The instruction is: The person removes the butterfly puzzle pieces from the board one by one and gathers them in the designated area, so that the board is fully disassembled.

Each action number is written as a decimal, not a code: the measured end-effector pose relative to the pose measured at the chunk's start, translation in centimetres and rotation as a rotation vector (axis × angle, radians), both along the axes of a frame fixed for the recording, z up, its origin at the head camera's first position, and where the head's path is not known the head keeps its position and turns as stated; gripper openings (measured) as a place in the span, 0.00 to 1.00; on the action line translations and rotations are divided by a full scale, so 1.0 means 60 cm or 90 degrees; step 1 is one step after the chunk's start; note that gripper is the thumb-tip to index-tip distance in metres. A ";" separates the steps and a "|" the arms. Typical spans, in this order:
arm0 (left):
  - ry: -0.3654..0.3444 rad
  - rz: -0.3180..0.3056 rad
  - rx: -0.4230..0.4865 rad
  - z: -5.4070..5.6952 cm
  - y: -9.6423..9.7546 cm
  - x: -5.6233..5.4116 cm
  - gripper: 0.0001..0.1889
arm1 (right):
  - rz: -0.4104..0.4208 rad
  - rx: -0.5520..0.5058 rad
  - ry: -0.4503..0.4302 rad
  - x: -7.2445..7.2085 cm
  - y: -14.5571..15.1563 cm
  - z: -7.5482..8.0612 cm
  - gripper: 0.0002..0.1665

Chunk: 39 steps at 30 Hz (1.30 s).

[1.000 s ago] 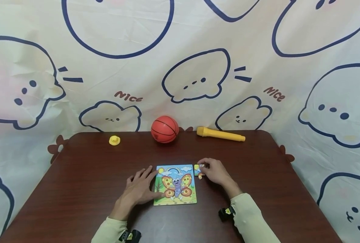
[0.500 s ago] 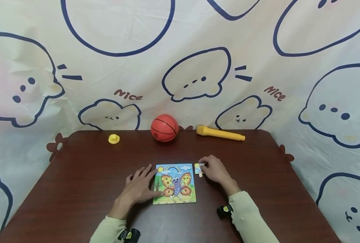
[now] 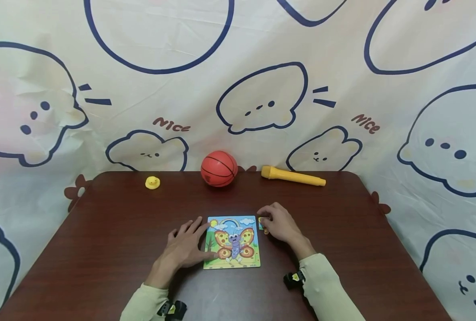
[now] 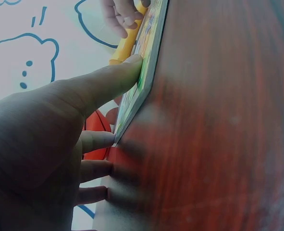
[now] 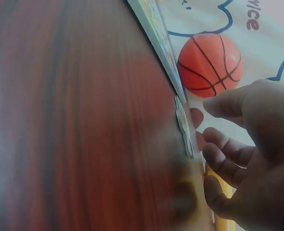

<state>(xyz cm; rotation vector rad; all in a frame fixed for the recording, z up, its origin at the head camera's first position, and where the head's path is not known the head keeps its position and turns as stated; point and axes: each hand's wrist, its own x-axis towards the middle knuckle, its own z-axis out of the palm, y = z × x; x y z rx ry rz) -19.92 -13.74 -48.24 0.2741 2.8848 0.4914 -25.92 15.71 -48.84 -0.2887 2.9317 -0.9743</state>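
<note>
A square butterfly puzzle board [image 3: 232, 244] lies flat on the brown table, its picture showing a rainbow and sun. My left hand [image 3: 185, 248] spreads its fingers along the board's left side, with the thumb [image 4: 125, 72] resting on the picture in the left wrist view. Just right of the board lies a small puzzle piece [image 3: 261, 224], partly covered by my right hand [image 3: 280, 224] in the head view. The right wrist view shows this piece [image 5: 184, 126] flat on the table near the board's corner. My right thumb and fingertips hover beside it, parted, with nothing between them.
Along the far edge of the table [image 3: 121, 267] are a yellow rubber duck [image 3: 152, 183], a red toy basketball [image 3: 219, 169] and a yellow toy microphone [image 3: 293, 175]. Behind them hangs a pale cloth [image 3: 258, 35] with cartoon outlines.
My right hand has shifted slightly left and away from me, covering more of the puzzle piece, and its fingers have drawn off the piece. The left hand and board stay put.
</note>
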 end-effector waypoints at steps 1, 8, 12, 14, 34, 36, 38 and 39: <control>0.000 -0.002 0.001 0.000 0.001 0.000 0.53 | 0.003 -0.001 -0.004 0.001 -0.003 0.000 0.10; -0.003 -0.004 -0.005 -0.004 0.002 -0.002 0.53 | 0.026 0.010 -0.008 0.001 -0.033 0.006 0.12; -0.003 -0.004 -0.007 -0.004 0.002 -0.004 0.53 | 0.047 0.007 -0.013 0.000 -0.053 0.011 0.13; -0.002 -0.007 -0.005 -0.004 0.002 -0.004 0.53 | 0.054 0.011 -0.018 0.000 -0.063 0.012 0.13; 0.005 -0.007 -0.012 -0.001 0.000 -0.001 0.53 | 0.159 0.121 -0.015 0.013 -0.133 0.010 0.19; 0.003 -0.009 -0.013 -0.001 0.000 -0.002 0.53 | 0.159 0.129 -0.015 0.013 -0.134 0.011 0.19; -0.001 -0.010 -0.015 -0.001 0.000 -0.003 0.53 | 0.160 0.134 -0.015 0.013 -0.136 0.013 0.19; -0.002 -0.010 -0.016 -0.001 0.000 -0.004 0.53 | 0.162 0.135 -0.014 0.013 -0.137 0.014 0.20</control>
